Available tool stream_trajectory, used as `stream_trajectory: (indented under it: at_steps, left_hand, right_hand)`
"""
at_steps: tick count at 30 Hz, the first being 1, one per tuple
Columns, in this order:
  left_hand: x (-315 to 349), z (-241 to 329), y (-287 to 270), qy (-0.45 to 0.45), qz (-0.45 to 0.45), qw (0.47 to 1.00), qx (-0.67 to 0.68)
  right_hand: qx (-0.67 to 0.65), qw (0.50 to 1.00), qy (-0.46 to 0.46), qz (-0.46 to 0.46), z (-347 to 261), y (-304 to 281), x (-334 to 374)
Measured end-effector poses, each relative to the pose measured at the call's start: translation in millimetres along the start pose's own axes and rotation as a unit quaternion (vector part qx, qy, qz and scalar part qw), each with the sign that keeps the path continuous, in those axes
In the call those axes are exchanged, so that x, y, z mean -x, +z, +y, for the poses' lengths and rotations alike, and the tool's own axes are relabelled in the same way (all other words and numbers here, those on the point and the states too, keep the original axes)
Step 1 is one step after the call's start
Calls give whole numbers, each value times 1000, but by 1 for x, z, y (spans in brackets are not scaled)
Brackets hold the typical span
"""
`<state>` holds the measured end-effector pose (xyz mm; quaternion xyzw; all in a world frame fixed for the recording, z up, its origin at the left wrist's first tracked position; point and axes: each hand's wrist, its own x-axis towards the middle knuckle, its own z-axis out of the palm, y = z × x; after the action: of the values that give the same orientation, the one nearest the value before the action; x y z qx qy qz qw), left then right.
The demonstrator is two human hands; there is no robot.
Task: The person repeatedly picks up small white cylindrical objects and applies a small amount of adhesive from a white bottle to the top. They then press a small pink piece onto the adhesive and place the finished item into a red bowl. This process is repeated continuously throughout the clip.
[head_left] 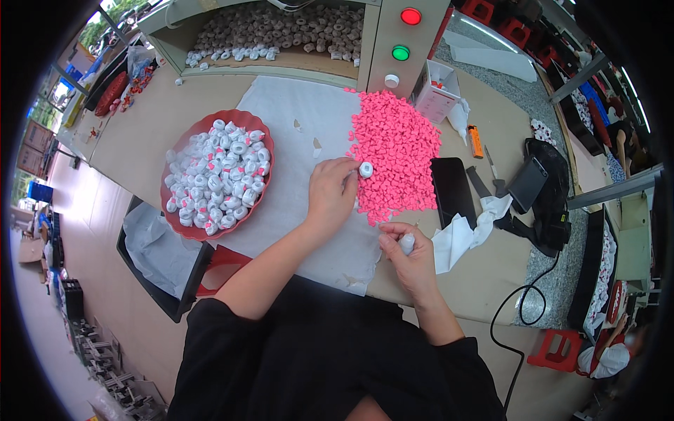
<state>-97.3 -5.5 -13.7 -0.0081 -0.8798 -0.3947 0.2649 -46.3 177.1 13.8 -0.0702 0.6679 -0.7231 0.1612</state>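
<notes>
My left hand [333,195] pinches a small round white plastic piece [366,170] between thumb and fingertips, at the left edge of a spread of small pink pieces [397,151]. Lower and to the right, my right hand [413,263] is closed around a small whitish bottle [406,243], most of it hidden by the fingers. A thin tip seems to rise from it. White paper [295,238] lies under my left hand. On the left, a red scalloped bowl [271,151] is heaped with white pieces [225,168], some showing pink parts.
A shelf box [281,67] at the back holds many white pieces, beside a panel with red and green lights [400,52]. To the right lie a black phone [454,189], crumpled tissue [463,235], an orange tube [476,142] and tools. A black tray [179,302] sits at lower left.
</notes>
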Motion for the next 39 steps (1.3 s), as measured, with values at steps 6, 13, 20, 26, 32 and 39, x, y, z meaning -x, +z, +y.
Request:
stream_trajectory:
  at_steps: [6,13,20,26,32,39]
  left_hand:
    - [14,5,-34,-96,75,966,228]
    - [50,32,-60,48,-81,995,-41]
    - [59,26,-58,74,-61,995,-2]
    - [78,28,-52,-210,-192,883,372]
    - [59,48,-61,-346,-190,665,633]
    - [67,41,-42,-275,-158,739,594]
  right_hand:
    - [-198,980,-1,-27,6,-9,-8]
    - [-129,992,1,12,-5,-1,-7]
    - [-195,980,36,14,-3,-6,-8]
    - [-214,974,-32,63,-11,-8,-3]
    - [-354,930,-64,83,-11,-18,2]
    - [-336,938,-74,52,-6,-15,6]
